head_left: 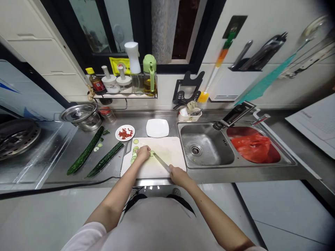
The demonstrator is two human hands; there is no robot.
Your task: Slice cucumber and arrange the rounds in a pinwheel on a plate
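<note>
On the white cutting board (pixel 167 148), my right hand (pixel 179 175) grips the handle of a kitchen knife (pixel 161 163), its blade pointing up and left. A pale green cucumber slice (pixel 152 153) lies by the blade's tip. My left hand (pixel 143 153) is closed, its fingertips at that slice; its palm side is hidden. Beside its wrist, several cucumber slices (pixel 133 158) lie in an overlapping row, with another single slice (pixel 135 141) above them. Two whole dark green cucumbers, one longer (pixel 86 150) and one shorter (pixel 106 159), rest on the steel counter left of the board.
A small plate of chopped red pieces (pixel 125 133) and a white square plate (pixel 157 128) stand behind the board. Right of it is the sink (pixel 209 144), with a red bag (pixel 252 148) in the second basin. A lidded pot (pixel 82 115) stands back left. Cucumber ends (pixel 96 149) lie nearby.
</note>
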